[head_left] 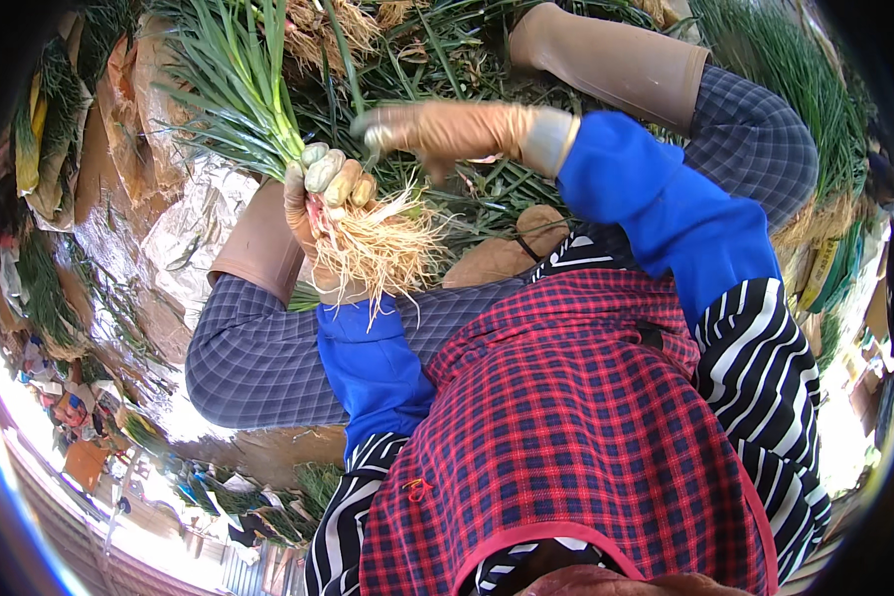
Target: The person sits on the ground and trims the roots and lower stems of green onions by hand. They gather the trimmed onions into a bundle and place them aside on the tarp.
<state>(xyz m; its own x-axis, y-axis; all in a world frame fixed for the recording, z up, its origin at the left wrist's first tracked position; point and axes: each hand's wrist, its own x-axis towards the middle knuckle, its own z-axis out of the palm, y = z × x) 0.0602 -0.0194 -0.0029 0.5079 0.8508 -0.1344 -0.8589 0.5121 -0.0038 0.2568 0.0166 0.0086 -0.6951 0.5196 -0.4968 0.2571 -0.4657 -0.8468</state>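
Gripped in my left hand is a bunch of green onions, leaves pointing up and away. Pale stringy roots hang out below the curled fingers, and a little reddish stem shows by the palm. My right hand is to the right of the bunch, blurred by motion, with its fingers pointing left towards it. A long green leaf runs near those fingertips; whether they hold it is unclear. Both hands wear tan gloves with dirty, greyish fingertips, and blue sleeve covers reach over the forearms.
Loose green leaves litter the ground between my boots. More rooted onions lie ahead. Piled green stalks stand at the right. Crumpled white plastic sheeting spreads at the left, beside brown sacking.
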